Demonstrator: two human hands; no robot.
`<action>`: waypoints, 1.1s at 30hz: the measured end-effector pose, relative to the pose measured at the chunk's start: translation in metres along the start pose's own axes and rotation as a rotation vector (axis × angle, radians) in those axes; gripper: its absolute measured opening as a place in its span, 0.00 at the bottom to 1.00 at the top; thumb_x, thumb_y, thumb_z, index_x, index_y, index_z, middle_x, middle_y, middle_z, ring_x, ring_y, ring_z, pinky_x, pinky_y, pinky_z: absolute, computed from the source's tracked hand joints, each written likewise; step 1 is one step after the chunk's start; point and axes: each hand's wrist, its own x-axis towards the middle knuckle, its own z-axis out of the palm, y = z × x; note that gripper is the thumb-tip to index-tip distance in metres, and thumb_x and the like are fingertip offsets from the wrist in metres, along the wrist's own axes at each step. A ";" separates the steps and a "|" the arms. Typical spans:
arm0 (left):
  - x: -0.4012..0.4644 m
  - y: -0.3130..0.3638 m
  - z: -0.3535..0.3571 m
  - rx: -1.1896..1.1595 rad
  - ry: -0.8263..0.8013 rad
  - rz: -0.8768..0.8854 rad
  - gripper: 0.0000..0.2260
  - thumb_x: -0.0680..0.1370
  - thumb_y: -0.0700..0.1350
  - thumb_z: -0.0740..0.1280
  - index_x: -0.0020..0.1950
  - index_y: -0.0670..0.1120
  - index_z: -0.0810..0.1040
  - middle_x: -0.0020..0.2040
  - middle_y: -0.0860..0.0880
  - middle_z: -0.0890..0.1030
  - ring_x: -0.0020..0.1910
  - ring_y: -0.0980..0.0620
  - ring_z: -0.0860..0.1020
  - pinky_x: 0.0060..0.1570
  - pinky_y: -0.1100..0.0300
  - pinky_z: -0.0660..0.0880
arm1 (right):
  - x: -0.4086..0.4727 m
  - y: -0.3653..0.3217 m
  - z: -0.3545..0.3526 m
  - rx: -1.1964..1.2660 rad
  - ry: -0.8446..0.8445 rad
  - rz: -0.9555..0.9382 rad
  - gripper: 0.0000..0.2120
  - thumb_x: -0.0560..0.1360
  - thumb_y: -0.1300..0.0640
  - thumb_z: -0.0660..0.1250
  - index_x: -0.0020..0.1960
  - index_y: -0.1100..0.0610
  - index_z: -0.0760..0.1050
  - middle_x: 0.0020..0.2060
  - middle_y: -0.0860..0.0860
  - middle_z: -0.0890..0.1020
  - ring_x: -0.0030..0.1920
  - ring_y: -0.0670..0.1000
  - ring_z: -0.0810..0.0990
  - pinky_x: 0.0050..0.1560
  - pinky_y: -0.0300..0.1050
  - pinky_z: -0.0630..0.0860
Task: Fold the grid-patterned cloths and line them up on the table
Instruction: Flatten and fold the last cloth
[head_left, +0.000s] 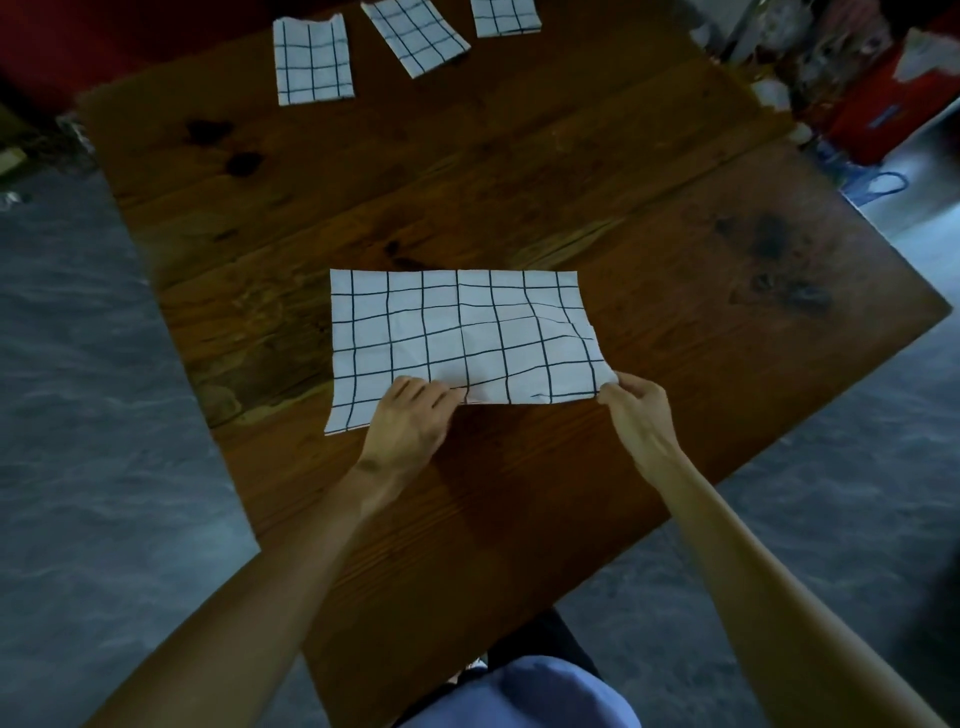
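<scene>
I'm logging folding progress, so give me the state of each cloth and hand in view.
Near cloth: spread flat, near edge lifted.
Left folded cloth: folded, flat.
Middle folded cloth: folded, skewed.
Right folded cloth: folded, partly out of frame.
Left hand: grips the near edge.
Right hand: pinches the near right corner.

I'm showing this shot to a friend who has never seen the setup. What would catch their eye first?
The large white cloth with a dark grid, spread in the middle of the brown wooden table, draws the eye first; the left hand grips its near edge and the right hand pinches its near right corner. Next come three smaller folded grid cloths lined up along the table's far edge.
</scene>
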 end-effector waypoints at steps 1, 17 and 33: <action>-0.001 0.001 0.000 -0.009 0.016 -0.014 0.16 0.68 0.35 0.74 0.54 0.41 0.80 0.48 0.44 0.82 0.45 0.46 0.80 0.49 0.53 0.76 | 0.001 0.001 0.001 -0.006 0.016 0.004 0.09 0.76 0.62 0.60 0.42 0.54 0.77 0.27 0.46 0.75 0.26 0.46 0.65 0.30 0.41 0.65; -0.033 0.026 0.014 -0.015 -0.282 -0.244 0.20 0.78 0.49 0.63 0.69 0.43 0.70 0.69 0.42 0.71 0.69 0.43 0.68 0.67 0.46 0.64 | -0.015 0.035 0.068 -0.930 -0.137 -0.579 0.26 0.81 0.48 0.55 0.77 0.52 0.54 0.78 0.56 0.50 0.78 0.54 0.44 0.75 0.50 0.41; -0.008 0.002 0.016 -0.116 -0.216 -0.551 0.23 0.82 0.54 0.54 0.74 0.45 0.61 0.76 0.40 0.56 0.76 0.44 0.53 0.74 0.44 0.53 | -0.005 0.035 0.086 -0.830 0.019 -0.741 0.18 0.79 0.51 0.52 0.62 0.54 0.76 0.66 0.56 0.74 0.71 0.56 0.67 0.70 0.61 0.65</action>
